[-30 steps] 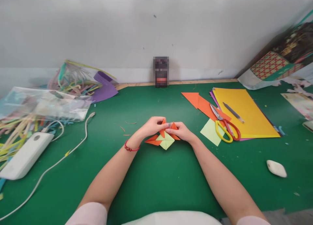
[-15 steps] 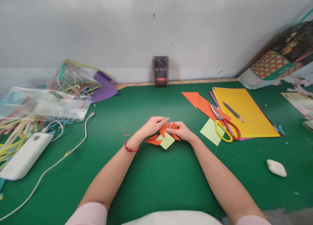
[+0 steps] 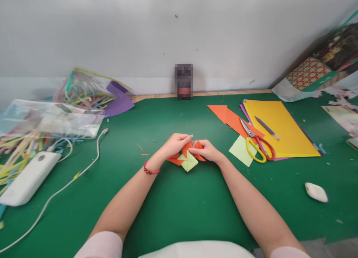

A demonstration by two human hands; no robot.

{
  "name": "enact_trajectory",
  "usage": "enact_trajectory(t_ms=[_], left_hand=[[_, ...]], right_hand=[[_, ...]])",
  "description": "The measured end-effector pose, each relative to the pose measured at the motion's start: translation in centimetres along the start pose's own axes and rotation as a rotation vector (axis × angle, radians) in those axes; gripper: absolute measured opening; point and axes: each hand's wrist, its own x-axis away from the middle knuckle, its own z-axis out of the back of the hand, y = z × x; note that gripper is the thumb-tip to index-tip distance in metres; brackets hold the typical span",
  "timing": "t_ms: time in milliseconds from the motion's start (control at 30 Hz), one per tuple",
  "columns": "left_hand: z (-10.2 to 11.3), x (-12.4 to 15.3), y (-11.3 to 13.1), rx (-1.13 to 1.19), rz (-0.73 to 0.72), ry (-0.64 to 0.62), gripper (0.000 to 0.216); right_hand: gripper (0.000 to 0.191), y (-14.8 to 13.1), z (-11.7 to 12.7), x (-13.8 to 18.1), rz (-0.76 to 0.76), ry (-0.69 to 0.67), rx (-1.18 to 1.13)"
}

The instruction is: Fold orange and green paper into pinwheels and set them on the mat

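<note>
Hands [image 3: 175,144] [image 3: 207,151] close together, pinching folded paper [image 3: 188,162], forearms [image 3: 130,198] angled inward.

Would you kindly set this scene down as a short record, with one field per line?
Left hand: this hand pinches an orange part of the folded paper
Right hand: this hand grips the same piece at its other side
Colours: orange points around a pale green middle
Left wrist: red bracelet
Scissors: these lie across orange paper and a green square
Pen: this rests on a yellow sheet
Far left: white power bank
Table: green
</note>
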Motion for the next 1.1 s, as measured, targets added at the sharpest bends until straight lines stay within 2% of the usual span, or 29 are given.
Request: enact_trajectory(t_ms=[200,400,600,800,1100], left_hand=[[0.2,0.0,0.3,-0.042,-0.027,0.004,0.048],[0.2,0.1,0.9,-0.144,-0.019,0.175,0.038],[-0.3,0.8,2.0,-0.316,0.081,0.307,0.032],[-0.5,1.0,2.4,-0.323,0.121,0.315,0.029],[-0.4,0.4,1.6,-0.137,0.104,0.256,0.027]], right_hand=[[0.037,0.2,0.1,0.0,0.013,0.013,0.013],[0.039,0.2,0.0,-0.2,0.006,0.085,0.018],[0.039,0.2,-0.3,-0.2,0.017,0.089,0.068],[0.039,0.1,-0.4,-0.1,0.021,0.063,0.067],[0.040,0.1,-0.3,-0.2,0.007,0.067,0.045]])
